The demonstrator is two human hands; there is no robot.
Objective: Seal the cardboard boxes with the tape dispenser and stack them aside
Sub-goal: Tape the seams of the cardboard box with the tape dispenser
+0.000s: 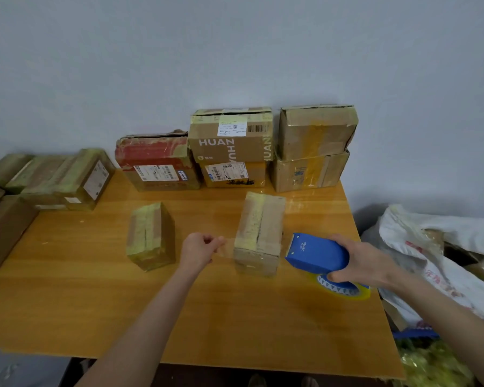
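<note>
A small cardboard box (259,233) stands in the middle of the wooden table (235,317). My right hand (361,259) grips the blue tape dispenser (316,254) just to the box's right, its cutting edge facing the box and its clear tape roll (344,289) underneath. My left hand (200,250) is to the box's left and pinches the end of a clear tape strip (226,248) that reaches toward the box. A second small box (150,236) sits further left, apart from both hands.
Several taped boxes are stacked along the wall at the back: a red-taped box (157,163), a HUAN box (231,138) on another, and two more (313,146) at the right. More boxes (53,177) crowd the left edge. A white sack (436,252) lies beside the table's right edge.
</note>
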